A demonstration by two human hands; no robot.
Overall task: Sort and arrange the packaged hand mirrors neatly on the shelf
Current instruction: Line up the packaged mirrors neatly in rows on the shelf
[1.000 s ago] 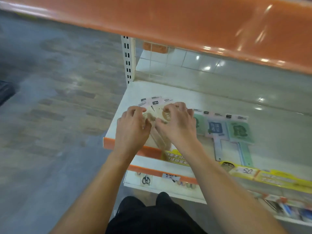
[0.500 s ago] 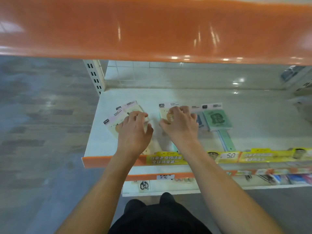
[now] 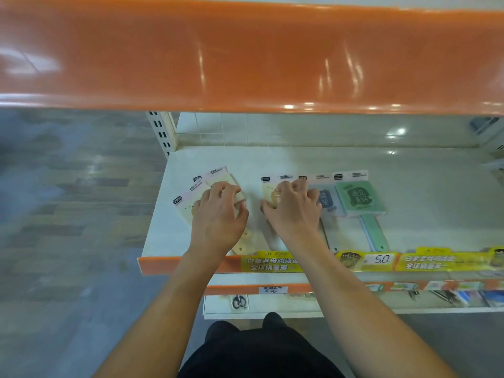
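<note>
Only one view here, the head cam looking down onto the white shelf (image 3: 272, 162) under a big orange upper shelf edge (image 3: 245, 55).

The left hand (image 3: 218, 216) is laid over a fanned pile of cream packaged hand mirrors (image 3: 188, 203) near the left end of the shelf, fingers bent down onto the top pack. Looks more like pressing and squaring up than lifting, but I can't tell for sure whether it's actually gripping. The right hand (image 3: 293, 211) sits on a single cream mirror (image 3: 270, 192), fingertips curled over its top. The hands are near each other with a gap of bare shelf between. Just right of that hand is a blue-grey mirror (image 3: 328, 199), then a green mirror (image 3: 360, 196) with its handle pointing toward the yellow price strip (image 3: 381, 260) on the front edge.

Handling-wise, my guess is that these are light, flat and stiff, with slick plastic sleeves, so they'll slide over each other easily. It's glass inside, so no dropping. I'd pinch the sides of the square head or the card header, not the skinny handle.
</note>
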